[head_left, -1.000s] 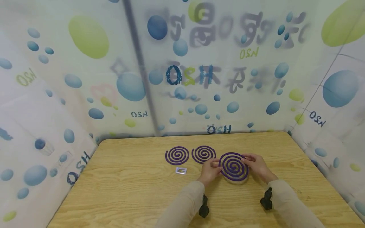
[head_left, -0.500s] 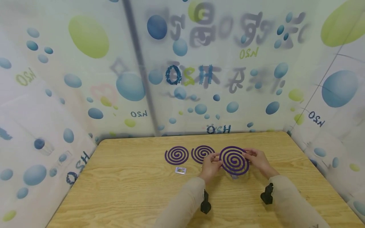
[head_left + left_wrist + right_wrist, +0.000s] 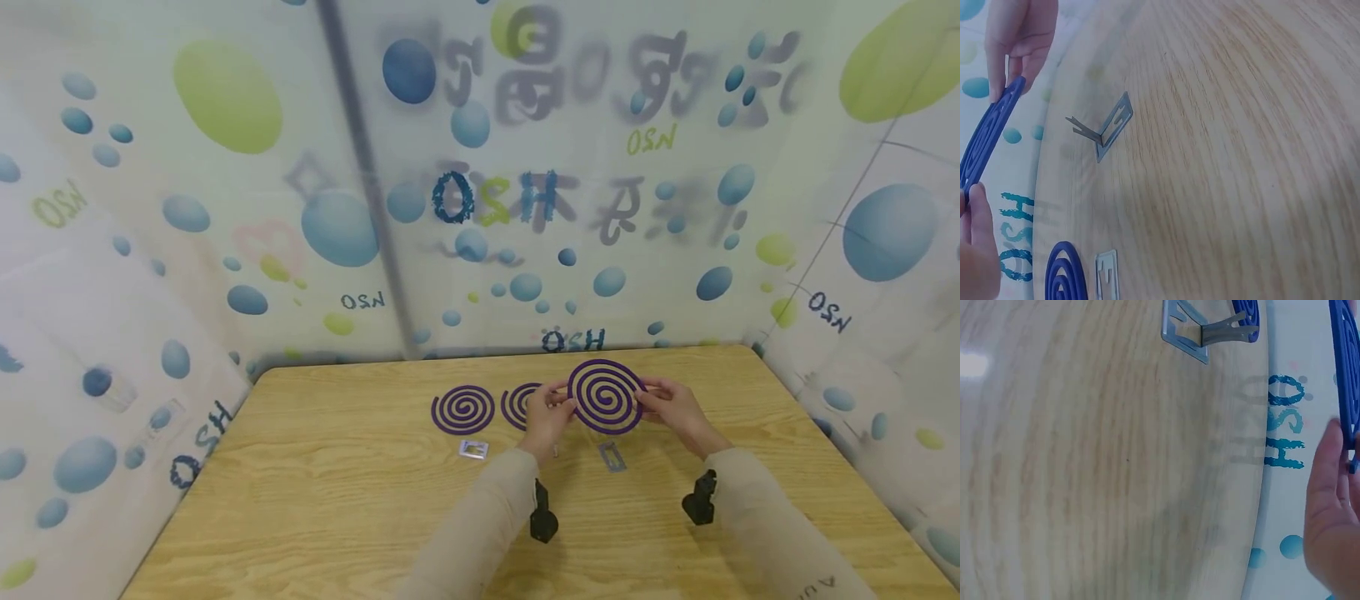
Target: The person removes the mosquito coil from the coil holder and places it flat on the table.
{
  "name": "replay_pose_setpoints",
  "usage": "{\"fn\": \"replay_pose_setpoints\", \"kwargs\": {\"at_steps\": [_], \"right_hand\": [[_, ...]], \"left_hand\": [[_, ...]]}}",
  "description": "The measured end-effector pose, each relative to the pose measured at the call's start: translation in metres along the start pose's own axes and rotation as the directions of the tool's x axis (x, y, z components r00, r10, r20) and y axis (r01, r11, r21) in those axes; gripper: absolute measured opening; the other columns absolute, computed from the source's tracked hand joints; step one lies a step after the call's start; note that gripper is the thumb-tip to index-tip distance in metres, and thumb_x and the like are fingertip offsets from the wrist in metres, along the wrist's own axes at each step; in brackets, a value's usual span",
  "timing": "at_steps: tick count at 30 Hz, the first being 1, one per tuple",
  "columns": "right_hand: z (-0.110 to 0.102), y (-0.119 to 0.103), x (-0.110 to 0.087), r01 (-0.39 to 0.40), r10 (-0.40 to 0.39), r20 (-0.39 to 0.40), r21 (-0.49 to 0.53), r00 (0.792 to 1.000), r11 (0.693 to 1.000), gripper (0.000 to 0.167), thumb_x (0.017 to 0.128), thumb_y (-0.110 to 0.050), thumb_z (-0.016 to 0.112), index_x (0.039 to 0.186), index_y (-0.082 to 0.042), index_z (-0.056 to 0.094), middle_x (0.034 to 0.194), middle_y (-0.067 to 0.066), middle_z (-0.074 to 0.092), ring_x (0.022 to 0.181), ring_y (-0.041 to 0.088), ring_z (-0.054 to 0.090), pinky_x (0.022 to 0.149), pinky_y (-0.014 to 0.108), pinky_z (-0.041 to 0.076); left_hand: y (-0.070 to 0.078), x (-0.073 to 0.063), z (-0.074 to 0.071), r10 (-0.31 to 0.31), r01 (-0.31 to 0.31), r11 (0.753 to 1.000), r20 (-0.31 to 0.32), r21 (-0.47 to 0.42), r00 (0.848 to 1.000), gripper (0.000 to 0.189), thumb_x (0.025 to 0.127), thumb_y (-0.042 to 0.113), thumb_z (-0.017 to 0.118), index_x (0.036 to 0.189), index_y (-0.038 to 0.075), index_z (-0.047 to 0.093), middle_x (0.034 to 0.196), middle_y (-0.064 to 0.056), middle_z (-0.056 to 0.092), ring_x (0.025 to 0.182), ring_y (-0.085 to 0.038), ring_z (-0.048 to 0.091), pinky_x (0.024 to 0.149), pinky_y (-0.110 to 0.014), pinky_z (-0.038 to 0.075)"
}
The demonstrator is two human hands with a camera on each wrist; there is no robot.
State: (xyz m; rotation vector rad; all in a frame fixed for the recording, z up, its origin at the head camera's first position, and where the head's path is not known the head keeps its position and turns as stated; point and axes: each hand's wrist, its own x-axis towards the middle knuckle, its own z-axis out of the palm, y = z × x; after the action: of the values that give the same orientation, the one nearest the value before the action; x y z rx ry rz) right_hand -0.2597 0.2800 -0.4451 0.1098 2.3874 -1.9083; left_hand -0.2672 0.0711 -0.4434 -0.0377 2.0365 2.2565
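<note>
Both hands hold up a purple mosquito coil (image 3: 606, 398), tilted so its flat spiral faces the head camera. My left hand (image 3: 544, 422) pinches its left edge; my right hand (image 3: 677, 412) pinches the opposite edge. Below the coil a small metal coil stand (image 3: 617, 468) rests on the table. Its bent-up forked prong (image 3: 1087, 131) shows in the left wrist view, and the same stand (image 3: 1169, 328) appears at the top of the right wrist view. Daylight shows between stand and coil in the left wrist view.
Two more coils lie toward the back: one at left (image 3: 463, 408), another (image 3: 517, 408) partly covered by my left hand. A flat metal stand (image 3: 465, 455) lies before the left coil. The wooden table (image 3: 337, 500) meets a patterned curtain (image 3: 495, 275) behind.
The held coil has risen and moved toward the back of the table, both hands going with it. The metal stand, earlier mostly hidden beneath it, now shows.
</note>
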Motion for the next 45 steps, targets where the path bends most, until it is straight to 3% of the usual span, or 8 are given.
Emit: {"fn": "replay_pose_setpoints", "kwargs": {"at_steps": [8, 15, 23, 29, 33, 38, 45], "right_hand": [[-0.002, -0.013, 0.011, 0.029, -0.029, -0.006, -0.035, 1.000, 0.999, 0.048, 0.091, -0.016, 0.050, 0.130, 0.006, 0.034, 0.107, 0.020, 0.056, 0.076, 0.006, 0.060, 0.074, 0.028, 0.052], [-0.004, -0.014, 0.017, 0.010, -0.011, -0.027, -0.054, 1.000, 0.998, 0.046, 0.091, -0.013, 0.049, 0.130, 0.006, 0.034, 0.103, 0.017, 0.057, 0.073, 0.005, 0.059, 0.078, 0.034, 0.051], [0.003, -0.005, 0.019, -0.025, 0.023, -0.053, -0.031, 0.998, 0.999, 0.043, 0.090, -0.009, 0.051, 0.126, 0.009, 0.039, 0.100, 0.021, 0.058, 0.070, 0.007, 0.059, 0.072, 0.032, 0.053], [0.002, 0.016, 0.028, -0.004, 0.006, -0.050, 0.032, 0.999, 0.999, 0.043, 0.086, -0.014, 0.058, 0.123, 0.005, 0.046, 0.094, 0.018, 0.058, 0.069, 0.011, 0.058, 0.063, 0.025, 0.053], [0.008, 0.023, 0.029, -0.083, 0.084, -0.127, 0.013, 0.988, 0.996, 0.039, 0.087, -0.005, 0.053, 0.123, 0.009, 0.043, 0.099, 0.023, 0.055, 0.070, 0.011, 0.057, 0.060, 0.023, 0.052], [0.013, 0.027, 0.028, -0.127, 0.124, -0.170, -0.006, 0.978, 0.992, 0.038, 0.088, -0.002, 0.050, 0.123, 0.010, 0.042, 0.105, 0.027, 0.053, 0.066, 0.009, 0.056, 0.056, 0.023, 0.052], [0.016, 0.028, 0.028, -0.105, 0.090, -0.229, -0.053, 0.969, 0.993, 0.035, 0.086, 0.000, 0.051, 0.120, 0.011, 0.045, 0.104, 0.029, 0.053, 0.063, 0.010, 0.055, 0.052, 0.023, 0.051]], "left_hand": [[-0.001, 0.003, 0.003, -0.003, 0.002, 1.000, -0.021, -0.018, 1.000, 0.035, 0.081, -0.008, 0.057, 0.114, 0.002, 0.056, 0.082, -0.008, 0.052, 0.066, -0.013, 0.056, 0.074, -0.039, 0.052], [-0.005, 0.004, 0.002, -0.020, 0.019, 0.992, 0.009, 0.123, 1.000, 0.037, 0.078, -0.011, 0.056, 0.114, 0.000, 0.055, 0.085, -0.010, 0.057, 0.072, -0.017, 0.060, 0.064, -0.024, 0.053], [-0.017, 0.005, -0.001, -0.012, 0.001, 0.974, 0.049, 0.227, 0.999, 0.037, 0.078, -0.006, 0.058, 0.114, -0.004, 0.054, 0.094, -0.012, 0.060, 0.079, -0.019, 0.060, 0.067, -0.023, 0.052], [-0.025, 0.006, 0.000, 0.012, -0.026, 0.952, 0.048, 0.303, 0.999, 0.033, 0.079, -0.001, 0.059, 0.112, -0.004, 0.056, 0.101, -0.014, 0.061, 0.092, -0.023, 0.057, 0.076, -0.025, 0.050], [-0.031, 0.006, 0.002, 0.002, -0.020, 0.927, 0.050, 0.374, 0.999, 0.033, 0.080, 0.005, 0.060, 0.112, -0.004, 0.056, 0.110, -0.015, 0.058, 0.104, -0.027, 0.052, 0.089, -0.032, 0.044], [-0.035, 0.004, 0.003, -0.040, 0.016, 0.922, 0.052, 0.387, 0.998, 0.039, 0.081, 0.004, 0.059, 0.118, -0.003, 0.051, 0.120, -0.017, 0.051, 0.114, -0.031, 0.045, 0.097, -0.037, 0.037], [-0.039, 0.002, 0.005, -0.048, 0.015, 0.928, 0.079, 0.372, 0.996, 0.043, 0.081, 0.008, 0.059, 0.122, 0.000, 0.047, 0.125, -0.016, 0.047, 0.118, -0.032, 0.040, 0.100, -0.043, 0.031]]}}
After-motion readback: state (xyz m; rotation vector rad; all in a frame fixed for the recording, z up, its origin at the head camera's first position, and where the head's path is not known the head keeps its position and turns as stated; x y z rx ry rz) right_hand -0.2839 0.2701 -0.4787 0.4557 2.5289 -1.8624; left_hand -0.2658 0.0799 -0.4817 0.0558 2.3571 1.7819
